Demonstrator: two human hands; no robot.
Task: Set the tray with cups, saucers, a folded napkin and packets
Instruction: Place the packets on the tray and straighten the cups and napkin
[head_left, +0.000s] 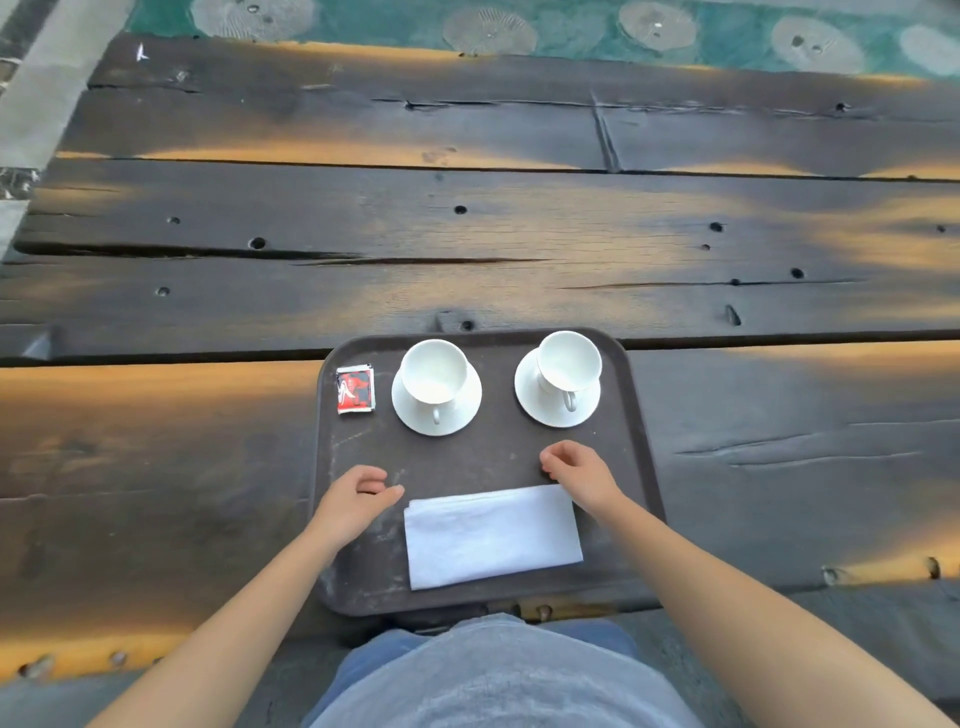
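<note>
On the tray (488, 457), cups (434, 371) on saucers (410, 414), napkin (493, 535), packets (355, 388).

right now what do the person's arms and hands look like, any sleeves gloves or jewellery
The left hand and right hand are bare: no gloves, and no rings, watch or bracelet that I can see. The forearms are bare too, with no sleeve showing up to the picture's edge. Below them the person wears a pale grey-blue top.

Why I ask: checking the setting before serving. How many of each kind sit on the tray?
White ceramic cups: 2
Round white ceramic saucers: 2
Folded white paper napkin: 1
Red, black and white packet: 1 visible
Total: 6
</note>
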